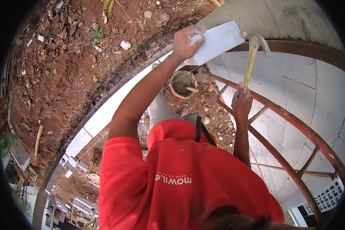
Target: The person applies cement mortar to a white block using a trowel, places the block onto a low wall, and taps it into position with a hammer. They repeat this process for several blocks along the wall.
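Note:
My left hand (186,42) is closed on the left end of a pale white building block (218,41), with the thumb on its top face. That block lies at the far end of a curving row of white blocks (113,105), against a grey wall. My right hand (242,102) is wrapped round the yellow handle of a claw hammer (251,57). The steel head is up beside the block's right end, claw pointing right; I cannot tell whether it touches the block.
A bucket (171,86) of grey mortar, with a wooden handle sticking out, stands on the ground below the block. A rusty red metal frame (295,124) leans along the white block wall (299,84) at right. A thin string runs along the row. Reddish soil (61,88) lies left.

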Motion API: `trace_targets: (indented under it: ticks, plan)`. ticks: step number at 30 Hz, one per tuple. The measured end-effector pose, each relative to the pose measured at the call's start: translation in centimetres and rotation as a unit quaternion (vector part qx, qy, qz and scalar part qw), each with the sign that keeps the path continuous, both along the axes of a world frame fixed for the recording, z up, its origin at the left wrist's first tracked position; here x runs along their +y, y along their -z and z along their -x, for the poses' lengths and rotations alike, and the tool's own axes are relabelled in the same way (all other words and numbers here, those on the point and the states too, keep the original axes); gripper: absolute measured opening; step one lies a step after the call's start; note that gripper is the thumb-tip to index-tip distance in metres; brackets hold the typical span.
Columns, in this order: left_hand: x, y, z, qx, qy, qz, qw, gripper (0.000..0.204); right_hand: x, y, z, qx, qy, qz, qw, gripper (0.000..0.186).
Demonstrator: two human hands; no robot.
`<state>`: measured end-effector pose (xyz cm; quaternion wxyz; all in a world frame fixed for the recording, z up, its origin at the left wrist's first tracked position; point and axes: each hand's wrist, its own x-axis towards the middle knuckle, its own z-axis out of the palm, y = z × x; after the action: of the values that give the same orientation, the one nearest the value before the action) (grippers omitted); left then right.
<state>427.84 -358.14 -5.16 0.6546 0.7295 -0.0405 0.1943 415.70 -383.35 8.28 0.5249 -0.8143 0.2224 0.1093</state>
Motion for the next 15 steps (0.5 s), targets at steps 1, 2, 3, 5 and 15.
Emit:
trace_targets:
  ticks: [1, 2, 3, 5, 15]
  plan:
    - [-0.1, -0.2, -0.2, -0.013, -0.008, 0.004, 1.0, 0.024, 0.2, 0.2, 0.0, -0.03, 0.006, -0.018, 0.999, 0.038]
    - [-0.2, -0.3, -0.4, -0.025, -0.016, 0.008, 1.0, 0.024, 0.3, 0.7, 0.0, -0.06, 0.012, -0.035, 0.997, 0.038]
    - [-0.2, -0.5, -0.5, -0.023, -0.016, 0.011, 1.0, 0.024, 0.3, 1.1, 0.0, -0.09, 0.019, -0.053, 0.994, 0.037]
    - [-0.1, -0.7, -0.5, -0.024, -0.015, 0.016, 0.999, 0.024, -0.5, 1.7, -0.4, -0.016, -0.04, 0.036, 0.998, 0.036]
    - [-0.2, 0.5, -1.0, -0.016, 0.004, 0.035, 0.999, 0.027, -1.5, 1.5, -1.7, 0.032, -0.094, 0.141, 0.985, 0.038]
